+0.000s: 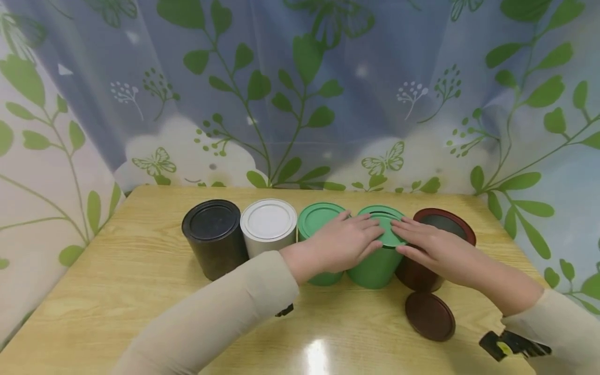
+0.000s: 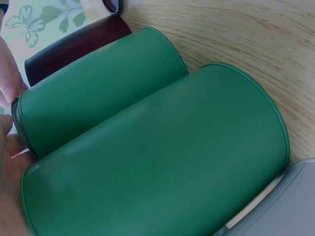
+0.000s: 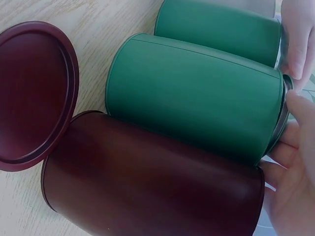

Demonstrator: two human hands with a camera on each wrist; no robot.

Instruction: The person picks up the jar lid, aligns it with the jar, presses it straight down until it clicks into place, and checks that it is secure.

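Observation:
Both hands lie over the green lid (image 1: pixel 389 235) of the right-hand green canister (image 1: pixel 372 272). My left hand (image 1: pixel 344 238) reaches across the other green canister (image 1: pixel 320 216), its fingers extended onto the lid's left part. From the right, my right hand (image 1: pixel 438 251) rests its fairly straight fingers on the lid's right edge. A dark gap shows along the lid's back rim, so it sits unevenly. In the right wrist view, a dark band shows between the green canister (image 3: pixel 192 98) and its lid. Whether the fingertips press is hard to tell.
A black canister (image 1: pixel 215 255) and a white canister (image 1: pixel 269 245) stand lidded on the left. The brown canister (image 1: pixel 417 273) stands uncovered at right, its brown lid (image 1: pixel 430 316) leaning against its base. A patterned curtain (image 1: pixel 262 104) hangs behind the wooden table (image 1: pixel 140 250).

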